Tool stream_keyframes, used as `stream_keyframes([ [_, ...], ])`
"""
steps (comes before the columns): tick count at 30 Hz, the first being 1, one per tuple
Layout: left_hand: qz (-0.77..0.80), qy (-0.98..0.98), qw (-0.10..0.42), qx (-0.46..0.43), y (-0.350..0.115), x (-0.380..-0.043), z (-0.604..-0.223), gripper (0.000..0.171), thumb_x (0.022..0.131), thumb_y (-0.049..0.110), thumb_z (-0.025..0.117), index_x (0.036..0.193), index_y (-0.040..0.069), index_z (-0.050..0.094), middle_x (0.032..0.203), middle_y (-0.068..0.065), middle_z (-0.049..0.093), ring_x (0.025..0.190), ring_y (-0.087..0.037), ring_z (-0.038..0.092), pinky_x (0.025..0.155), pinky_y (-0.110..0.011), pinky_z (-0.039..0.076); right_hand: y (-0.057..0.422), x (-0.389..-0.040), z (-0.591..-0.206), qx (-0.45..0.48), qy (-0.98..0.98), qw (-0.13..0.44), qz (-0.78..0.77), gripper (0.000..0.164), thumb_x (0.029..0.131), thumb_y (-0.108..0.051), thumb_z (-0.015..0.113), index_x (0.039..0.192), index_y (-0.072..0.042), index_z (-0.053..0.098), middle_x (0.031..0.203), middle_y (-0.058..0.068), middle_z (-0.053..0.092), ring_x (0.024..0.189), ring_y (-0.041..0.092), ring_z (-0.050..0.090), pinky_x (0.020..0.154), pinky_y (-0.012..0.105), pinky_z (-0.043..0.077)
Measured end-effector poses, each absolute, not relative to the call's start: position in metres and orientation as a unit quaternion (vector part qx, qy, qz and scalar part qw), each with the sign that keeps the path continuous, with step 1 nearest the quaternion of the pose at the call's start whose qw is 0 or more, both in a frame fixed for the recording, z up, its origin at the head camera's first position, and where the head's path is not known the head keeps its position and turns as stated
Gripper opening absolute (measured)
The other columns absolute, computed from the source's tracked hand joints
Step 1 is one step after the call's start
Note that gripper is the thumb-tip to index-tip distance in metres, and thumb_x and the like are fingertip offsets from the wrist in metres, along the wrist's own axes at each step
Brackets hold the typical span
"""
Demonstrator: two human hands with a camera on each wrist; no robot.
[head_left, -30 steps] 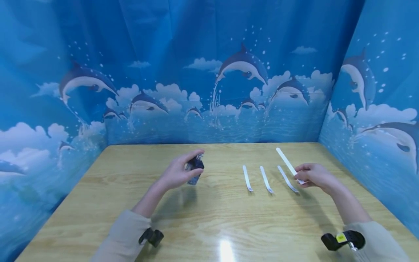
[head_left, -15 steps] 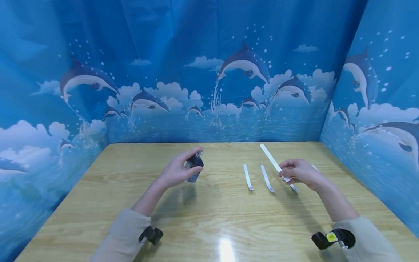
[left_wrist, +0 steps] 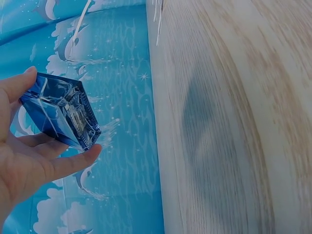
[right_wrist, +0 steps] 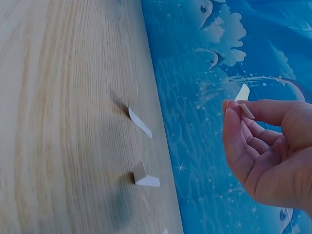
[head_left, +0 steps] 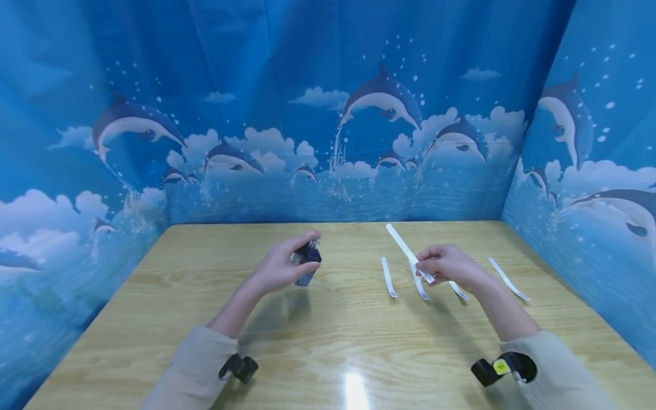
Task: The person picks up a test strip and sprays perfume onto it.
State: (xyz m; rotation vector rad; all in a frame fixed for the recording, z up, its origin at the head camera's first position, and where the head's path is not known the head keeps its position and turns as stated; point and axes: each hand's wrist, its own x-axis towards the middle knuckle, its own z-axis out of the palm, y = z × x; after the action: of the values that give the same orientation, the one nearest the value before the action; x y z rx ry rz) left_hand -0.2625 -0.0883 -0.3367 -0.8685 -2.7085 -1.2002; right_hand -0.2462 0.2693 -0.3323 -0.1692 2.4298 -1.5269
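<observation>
The right hand (head_left: 451,267), pinching a white paper strip (head_left: 403,245), has moved toward nine o'clock, bringing the strip closer to the little glass bottle (left_wrist: 58,109) that the left hand (head_left: 279,265) grips above the worktop (head_left: 384,347), though strip and bottle are still apart.

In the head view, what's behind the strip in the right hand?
Behind the held strip, another white paper strip on the wooden table shows its near end; its middle is covered.
</observation>
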Motion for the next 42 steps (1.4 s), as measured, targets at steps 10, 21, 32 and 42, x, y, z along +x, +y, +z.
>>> stream_keyframes([
  [10,-0.381,-0.878,0.028,-0.29,-0.085,-0.263,-0.337,0.058,0.089,0.027,0.064,0.141,0.026,0.04,0.142,-0.001,0.041,0.126,-0.027,0.041,0.097,-0.046,0.039,0.241,-0.248,-0.332,-0.066,0.825,0.154,-0.54,0.026,0.088,-0.004,0.057,0.105,0.015,0.053,0.08,0.011,0.061,0.066,0.017,0.062,0.061,0.03,0.054],
  [21,-0.386,-0.874,0.044,-0.291,-0.08,-0.262,-0.338,0.058,0.087,0.025,0.066,0.14,0.024,0.043,0.138,-0.005,0.046,0.119,-0.028,0.048,0.092,-0.046,0.044,0.218,-0.243,-0.338,-0.084,0.814,0.165,-0.551,0.02,0.086,-0.002,0.058,0.1,0.012,0.057,0.071,0.006,0.06,0.058,0.012,0.058,0.057,0.03,0.054],
  [32,-0.372,-0.876,0.056,-0.302,-0.075,-0.26,-0.337,0.057,0.086,0.025,0.067,0.139,0.025,0.044,0.136,-0.003,0.048,0.118,-0.027,0.05,0.091,-0.044,0.044,0.21,-0.241,-0.34,-0.095,0.81,0.173,-0.552,0.025,0.086,-0.005,0.059,0.102,0.015,0.056,0.074,0.008,0.062,0.061,0.013,0.06,0.057,0.031,0.054],
  [42,-0.364,-0.871,0.065,-0.324,-0.074,-0.258,-0.338,0.057,0.086,0.025,0.068,0.138,0.022,0.046,0.135,-0.003,0.05,0.118,-0.027,0.05,0.093,-0.045,0.043,0.205,-0.239,-0.341,-0.101,0.812,0.179,-0.546,0.027,0.086,-0.005,0.06,0.103,0.016,0.057,0.076,0.014,0.064,0.061,0.014,0.06,0.054,0.03,0.053],
])
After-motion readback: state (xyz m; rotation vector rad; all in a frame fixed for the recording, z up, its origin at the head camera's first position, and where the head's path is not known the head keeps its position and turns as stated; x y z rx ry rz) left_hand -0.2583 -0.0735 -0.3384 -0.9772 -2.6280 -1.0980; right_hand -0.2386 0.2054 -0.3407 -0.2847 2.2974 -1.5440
